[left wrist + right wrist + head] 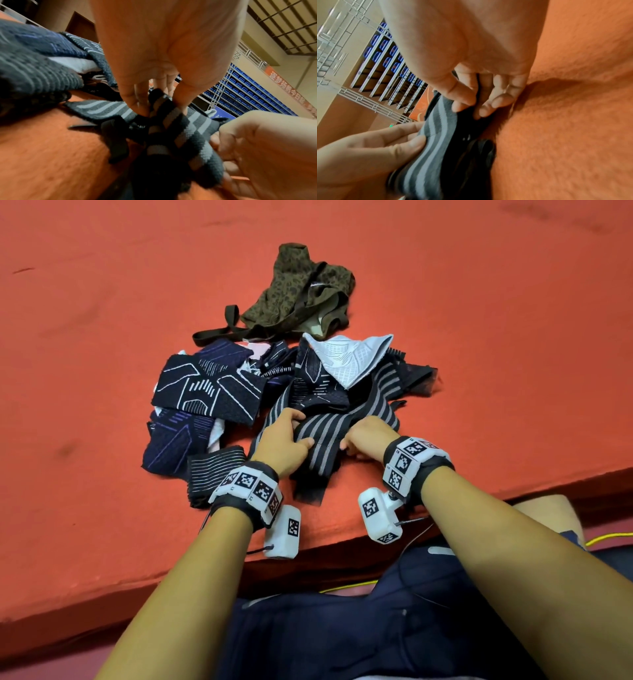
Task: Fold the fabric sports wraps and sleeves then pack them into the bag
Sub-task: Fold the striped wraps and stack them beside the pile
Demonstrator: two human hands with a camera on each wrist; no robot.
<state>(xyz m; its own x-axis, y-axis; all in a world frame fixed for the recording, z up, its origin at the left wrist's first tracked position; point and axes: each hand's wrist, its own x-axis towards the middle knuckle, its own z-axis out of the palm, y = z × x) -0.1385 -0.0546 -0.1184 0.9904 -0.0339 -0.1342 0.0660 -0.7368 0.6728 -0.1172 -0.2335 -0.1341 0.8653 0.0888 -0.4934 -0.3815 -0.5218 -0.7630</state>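
Person's worn equipment, both forearms bare.
Black wrist straps [239, 501] carry white marker-tag blocks [412, 455]; white camera pods [284, 530] hang beneath, thin cables attached; dark navy clothing [359, 628].

Red wall banner [286, 88]: Chinese characters "逐梦扬帆今日".

Black grey-striped wrap [325, 436] lies crumpled before navy patterned sleeves [205, 388] and olive bag [301, 289].

Fabric pile [274, 392] crowding bag [301, 292]
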